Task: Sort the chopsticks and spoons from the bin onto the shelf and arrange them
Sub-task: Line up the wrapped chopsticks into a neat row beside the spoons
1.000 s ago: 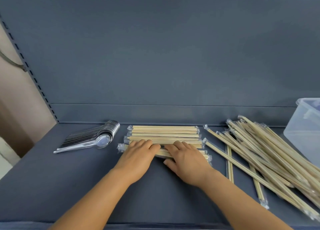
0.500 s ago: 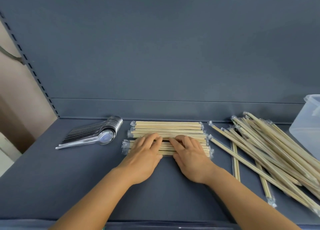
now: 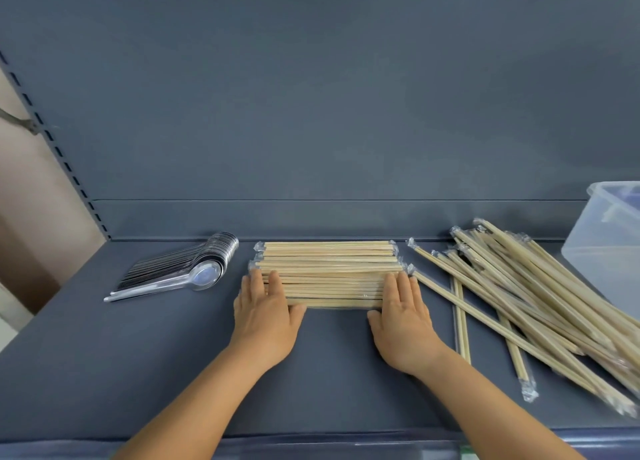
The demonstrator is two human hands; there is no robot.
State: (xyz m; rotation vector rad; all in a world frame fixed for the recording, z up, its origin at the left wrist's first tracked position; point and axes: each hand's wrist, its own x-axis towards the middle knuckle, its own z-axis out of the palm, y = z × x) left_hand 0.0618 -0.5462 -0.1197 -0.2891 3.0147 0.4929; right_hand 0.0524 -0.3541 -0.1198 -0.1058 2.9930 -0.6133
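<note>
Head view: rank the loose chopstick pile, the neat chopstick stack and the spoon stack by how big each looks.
1. Loose chopstick pile, sprawling widest.
2. Neat chopstick stack, partly covered by the left hand and right hand.
3. Spoon stack, though not much smaller than the neat stack.

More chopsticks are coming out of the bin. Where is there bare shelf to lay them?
Bare shelf lies in front of the spoons. Crowded: the right side, where loose chopsticks sprawl up to the bin.
</note>
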